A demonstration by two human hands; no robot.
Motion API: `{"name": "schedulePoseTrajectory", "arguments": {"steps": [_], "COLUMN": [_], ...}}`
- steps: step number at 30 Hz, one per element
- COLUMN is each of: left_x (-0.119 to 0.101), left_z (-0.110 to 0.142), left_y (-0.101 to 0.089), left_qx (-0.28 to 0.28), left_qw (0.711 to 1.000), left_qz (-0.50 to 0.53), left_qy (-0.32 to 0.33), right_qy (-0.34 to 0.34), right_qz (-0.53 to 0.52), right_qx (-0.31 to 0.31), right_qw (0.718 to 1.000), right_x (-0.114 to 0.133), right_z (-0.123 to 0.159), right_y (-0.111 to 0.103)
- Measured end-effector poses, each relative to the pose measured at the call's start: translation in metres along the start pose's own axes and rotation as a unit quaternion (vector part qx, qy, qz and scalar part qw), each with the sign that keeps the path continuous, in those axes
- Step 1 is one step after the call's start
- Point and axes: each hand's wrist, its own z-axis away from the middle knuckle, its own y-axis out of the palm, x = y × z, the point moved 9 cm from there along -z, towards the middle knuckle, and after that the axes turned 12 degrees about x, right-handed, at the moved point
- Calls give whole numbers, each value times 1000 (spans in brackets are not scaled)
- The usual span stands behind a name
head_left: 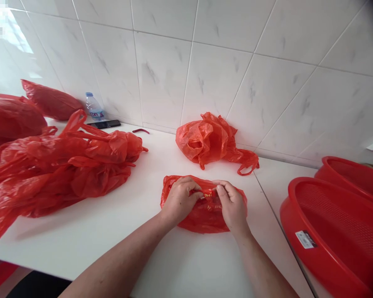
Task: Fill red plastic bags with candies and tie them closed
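On the desk (96, 231), a red bag (205, 221) with yellow print, too small to read, is pinched by the left hand (182, 194) and right hand (231, 203); behind, a blue-capped bottle (95, 108) is partly labelled.

No text can be read clearly. Small yellow characters (214, 207) show at the red plastic bag (202, 221), on it or on something within, too small to make out. Dark lettering on the label (96, 114) of the water bottle (93, 102) is blurred, as is the print on the white sticker (306, 239) on the front red basket (294, 215).
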Motion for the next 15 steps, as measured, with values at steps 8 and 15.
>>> {"name": "schedulePoseTrajectory", "arguments": {"steps": [8,15], "left_x": [-1,-8], "left_z": [0,1], "left_y": [2,3], "left_qx": [15,22], "left_qw": [1000,1000], "left_qz": [-6,-11], "left_qy": [-3,6], "right_qy": [1,56], "right_qz": [-26,-203], "right_qx": [52,101], "right_qw": [998,972], "right_x": [-5,-31], "right_z": [-4,-6], "right_y": [8,22]}}
